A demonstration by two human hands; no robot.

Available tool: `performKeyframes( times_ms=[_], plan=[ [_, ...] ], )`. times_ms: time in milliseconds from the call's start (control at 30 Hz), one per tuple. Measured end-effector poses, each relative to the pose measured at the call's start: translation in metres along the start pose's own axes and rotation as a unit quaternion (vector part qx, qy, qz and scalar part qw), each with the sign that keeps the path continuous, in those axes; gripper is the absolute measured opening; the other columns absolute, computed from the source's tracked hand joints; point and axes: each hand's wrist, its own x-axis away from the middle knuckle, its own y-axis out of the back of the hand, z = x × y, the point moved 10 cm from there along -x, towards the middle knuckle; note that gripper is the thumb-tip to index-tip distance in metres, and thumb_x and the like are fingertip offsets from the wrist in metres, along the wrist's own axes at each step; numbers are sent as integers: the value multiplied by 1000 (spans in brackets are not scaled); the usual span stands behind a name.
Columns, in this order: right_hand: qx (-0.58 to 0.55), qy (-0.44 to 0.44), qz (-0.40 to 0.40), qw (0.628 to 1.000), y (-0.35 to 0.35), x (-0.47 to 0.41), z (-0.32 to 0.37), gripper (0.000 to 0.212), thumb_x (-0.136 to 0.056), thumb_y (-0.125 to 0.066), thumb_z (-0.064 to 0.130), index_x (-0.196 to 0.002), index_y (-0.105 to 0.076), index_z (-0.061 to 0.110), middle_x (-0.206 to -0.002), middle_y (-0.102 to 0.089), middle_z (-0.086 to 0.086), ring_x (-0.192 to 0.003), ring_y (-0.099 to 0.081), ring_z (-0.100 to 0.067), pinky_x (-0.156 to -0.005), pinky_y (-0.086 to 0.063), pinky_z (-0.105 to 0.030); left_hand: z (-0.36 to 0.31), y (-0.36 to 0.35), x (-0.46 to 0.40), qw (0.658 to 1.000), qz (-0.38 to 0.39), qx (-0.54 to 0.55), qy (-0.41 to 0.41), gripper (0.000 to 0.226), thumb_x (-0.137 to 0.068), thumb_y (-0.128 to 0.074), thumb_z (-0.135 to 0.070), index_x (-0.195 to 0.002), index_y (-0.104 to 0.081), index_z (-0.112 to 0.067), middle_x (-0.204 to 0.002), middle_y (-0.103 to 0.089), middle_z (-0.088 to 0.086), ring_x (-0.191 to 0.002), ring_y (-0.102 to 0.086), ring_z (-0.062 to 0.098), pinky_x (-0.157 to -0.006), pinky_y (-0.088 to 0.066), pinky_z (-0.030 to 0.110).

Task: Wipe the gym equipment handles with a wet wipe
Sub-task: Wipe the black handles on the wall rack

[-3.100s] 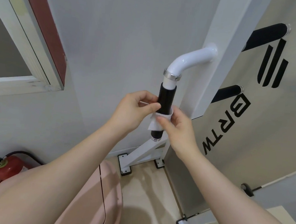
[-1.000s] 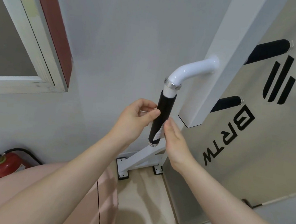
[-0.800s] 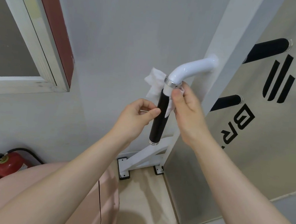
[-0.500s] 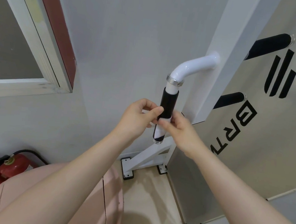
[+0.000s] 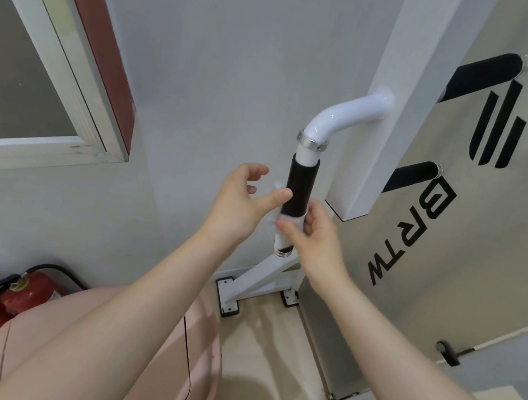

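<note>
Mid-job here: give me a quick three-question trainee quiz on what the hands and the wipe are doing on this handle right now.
1. True or false: the wet wipe is wrapped round the lower part of the black grip.
2. Which hand holds the wipe against the grip? A) left hand B) right hand C) neither
3. Fill in: the metal ring sits ____ the black grip, on the white tube.

Key
1. True; the upper part of the grip is bare.
2. B; the left hand's thumb only touches the side of the grip.
3. above
</note>
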Motion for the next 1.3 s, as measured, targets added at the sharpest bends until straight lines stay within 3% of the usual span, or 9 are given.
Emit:
performKeyframes(
  times_ms=[133,300,433,633,833,933,1067,1200,1300],
  plan=[
    [92,-50,9,994,2,10,-21,29,-76,-73,17,-92,-57,35,-97,-66,10,-97,-62,-6,-92,-49,-33,-1,-3,0,1000,14,-3,0,57,-79,-71,-30,-129,-46,-18,-125,-47,-7,-110,-46,10,-85,-37,23],
    [-11,54,-8,998,10,-13,48,33,-76,-73,7,-101,-59,22,-95,-69,6,-90,-64,-3,-82,-52,-21,3,-2,-2,999,13,31,19,56,-79,-71,-29,-128,-45,-19,-119,-50,-8,-112,-47,11,-89,-38,24],
    [55,-6,60,997,-1,2,7,35,-78,-71,7,-108,-59,21,-103,-68,6,-97,-62,-2,-94,-48,-30,2,-4,-3,998,49,46,18,49,-80,-70,-27,-124,-49,-21,-116,-57,-6,-113,-53,11,-97,-42,27],
    [78,14,125,989,5,-17,44,34,-78,-70,7,-105,-59,24,-116,-62,2,-115,-53,-9,-105,-36,-32,27,-10,-17,971,100,180,121,37,-97,-36,-44,-110,-58,-18,-118,-62,0,-113,-54,13,-99,-39,28],
    [12,6,220,975,-4,-32,68,30,-71,-66,14,-99,-63,20,-92,-68,12,-103,-59,-12,-98,-39,-29,12,-50,-17,925,317,187,97,55,-87,-57,-36,-119,-52,8,-128,-53,21,-118,-54,29,-102,-44,33],
    [6,2,255,967,-9,-31,68,37,-69,-70,18,-106,-62,20,-101,-68,7,-109,-59,-14,-103,-40,-32,0,-59,-11,906,367,199,70,62,-73,-74,-41,-121,-58,-4,-118,-48,18,-113,-51,27,-102,-43,29],
    [-5,12,258,966,-7,-29,70,82,-52,-82,52,-120,-52,18,-113,-60,5,-115,-53,-12,-102,-41,-30,-17,-52,-12,925,353,142,-12,27,-89,-59,-16,-116,-62,-12,-112,-63,9,-105,-60,14,-86,-48,17],
    [-8,6,240,971,2,-22,57,90,-59,-65,74,-125,-50,15,-123,-60,-2,-121,-52,-16,-103,-40,-34,-15,-37,-7,962,246,87,-74,23,-84,-63,-4,-105,-63,-15,-96,-67,-2,-81,-62,6,-73,-47,17],
    [-42,-3,215,976,8,-18,49,89,-63,-51,82,-124,-54,18,-129,-58,1,-127,-47,-14,-105,-38,-37,-27,-35,-2,973,184,97,-103,24,-75,-65,-15,-96,-61,-27,-94,-67,-7,-85,-64,6,-78,-49,19]
  ],
)
